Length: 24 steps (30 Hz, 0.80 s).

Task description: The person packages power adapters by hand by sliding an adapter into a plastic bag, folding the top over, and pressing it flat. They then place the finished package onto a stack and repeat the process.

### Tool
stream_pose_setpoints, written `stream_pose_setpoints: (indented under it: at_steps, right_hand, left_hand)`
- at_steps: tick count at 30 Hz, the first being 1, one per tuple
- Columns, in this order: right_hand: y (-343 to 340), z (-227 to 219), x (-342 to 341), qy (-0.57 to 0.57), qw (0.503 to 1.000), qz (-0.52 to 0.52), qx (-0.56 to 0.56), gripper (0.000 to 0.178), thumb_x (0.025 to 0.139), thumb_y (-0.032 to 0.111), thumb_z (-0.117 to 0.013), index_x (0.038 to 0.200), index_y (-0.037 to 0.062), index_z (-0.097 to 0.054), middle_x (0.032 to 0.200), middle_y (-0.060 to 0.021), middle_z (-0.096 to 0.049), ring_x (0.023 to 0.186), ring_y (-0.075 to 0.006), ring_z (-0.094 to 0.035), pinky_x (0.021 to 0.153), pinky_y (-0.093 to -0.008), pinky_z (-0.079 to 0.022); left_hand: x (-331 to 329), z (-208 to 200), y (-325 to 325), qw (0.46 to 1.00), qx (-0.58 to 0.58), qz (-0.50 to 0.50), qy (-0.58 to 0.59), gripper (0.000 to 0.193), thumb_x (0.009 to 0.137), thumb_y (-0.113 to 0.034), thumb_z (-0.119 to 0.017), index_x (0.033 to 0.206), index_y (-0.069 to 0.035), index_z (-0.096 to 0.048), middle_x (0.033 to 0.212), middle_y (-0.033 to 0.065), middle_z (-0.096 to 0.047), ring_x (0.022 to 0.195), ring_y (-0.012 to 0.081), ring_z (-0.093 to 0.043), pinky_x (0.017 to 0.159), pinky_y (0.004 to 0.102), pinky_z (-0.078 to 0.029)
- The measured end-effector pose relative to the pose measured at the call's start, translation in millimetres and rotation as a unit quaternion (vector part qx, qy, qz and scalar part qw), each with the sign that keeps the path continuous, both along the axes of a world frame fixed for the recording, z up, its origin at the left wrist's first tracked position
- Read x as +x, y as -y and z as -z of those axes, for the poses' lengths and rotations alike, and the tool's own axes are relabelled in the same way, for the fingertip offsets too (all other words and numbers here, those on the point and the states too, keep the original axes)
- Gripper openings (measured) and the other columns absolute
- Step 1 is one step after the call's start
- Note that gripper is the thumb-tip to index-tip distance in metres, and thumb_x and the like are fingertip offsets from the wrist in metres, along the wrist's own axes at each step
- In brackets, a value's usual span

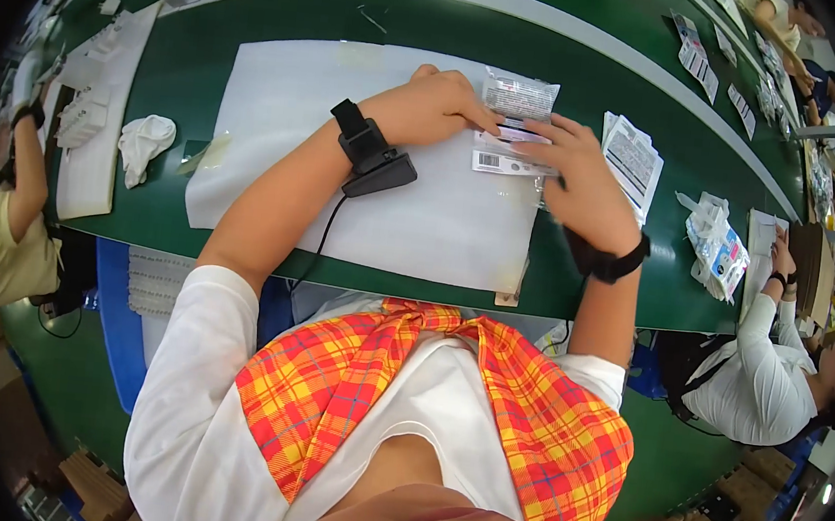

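A clear packet (pixel 515 119) is pinned on the white mat (pixel 281 117) at twelve o'clock, pressed flat by the left hand (pixel 435 107) and pinched by the right hand (pixel 577 170). Leaflets (pixel 633 159) lie at three o'clock on the green surface (pixel 260 14).

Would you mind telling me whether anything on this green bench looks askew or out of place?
One thing: a crumpled white cloth lies bunched on the green bench, left of the white mat. Otherwise, both hands, left hand and right hand, press a clear packet flat on the mat, and the leaflet stack looks tidy.
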State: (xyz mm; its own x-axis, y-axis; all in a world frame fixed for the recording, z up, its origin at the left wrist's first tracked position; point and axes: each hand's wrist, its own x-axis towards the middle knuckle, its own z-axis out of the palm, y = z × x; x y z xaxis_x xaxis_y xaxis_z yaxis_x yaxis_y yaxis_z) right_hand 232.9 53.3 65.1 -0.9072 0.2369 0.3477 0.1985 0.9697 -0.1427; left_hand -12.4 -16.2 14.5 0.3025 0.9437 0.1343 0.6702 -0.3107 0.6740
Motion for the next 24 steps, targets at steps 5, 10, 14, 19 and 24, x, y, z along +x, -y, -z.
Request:
stream_pose_setpoints:
  at_steps: [5,10,14,19,24]
  right_hand:
    - [36,-1,-28,0.02,0.985,0.021,-0.171,0.024,0.079,0.001,-0.06,0.101,0.0015,-0.068,0.096,-0.0148,-0.067,0.088,-0.0325,-0.063,0.08,-0.0352,-0.05]
    - [35,9,-35,0.03,0.97,0.097,-0.22,0.016,0.079,0.007,-0.065,0.094,0.0028,-0.07,0.088,-0.0147,-0.065,0.084,-0.0314,-0.062,0.076,-0.0372,-0.049]
    - [35,13,-36,0.018,0.965,0.101,-0.243,0.012,0.08,0.009,-0.065,0.089,0.0014,-0.069,0.085,-0.0151,-0.063,0.082,-0.0316,-0.061,0.075,-0.039,-0.048]
    - [41,26,-37,-0.012,0.977,0.095,-0.193,0.008,0.082,0.005,-0.061,0.087,-0.0006,-0.064,0.087,-0.016,-0.061,0.083,-0.0341,-0.059,0.075,-0.0391,-0.048]
    - [33,30,-34,-0.007,0.984,0.038,-0.172,0.008,0.083,0.001,-0.054,0.091,-0.0014,-0.057,0.087,-0.0161,-0.057,0.084,-0.0361,-0.055,0.074,-0.0386,-0.046]
  left_hand:
    - [11,-9,6,0.999,0.019,-0.013,-0.042,0.024,0.085,-0.014,-0.061,0.107,-0.019,-0.07,0.1,-0.0005,-0.066,0.102,0.0211,-0.052,0.098,0.0417,-0.026]
    - [15,-13,9,0.996,0.019,-0.021,-0.084,0.033,0.082,-0.013,-0.062,0.114,-0.02,-0.064,0.109,-0.0025,-0.064,0.109,0.022,-0.05,0.102,0.0428,-0.024]
    - [15,-8,9,0.994,0.05,-0.018,-0.095,0.03,0.083,-0.016,-0.062,0.112,-0.02,-0.063,0.108,-0.003,-0.063,0.108,0.0223,-0.05,0.102,0.0423,-0.024]
    - [15,-5,11,0.994,0.069,-0.02,-0.085,0.029,0.083,-0.015,-0.063,0.111,-0.02,-0.063,0.109,-0.0032,-0.062,0.108,0.0228,-0.05,0.103,0.0432,-0.023]
    - [15,-6,9,0.993,0.072,-0.013,-0.093,0.036,0.08,-0.01,-0.063,0.115,-0.017,-0.062,0.116,-0.0009,-0.062,0.112,0.0226,-0.048,0.105,0.0408,-0.023]
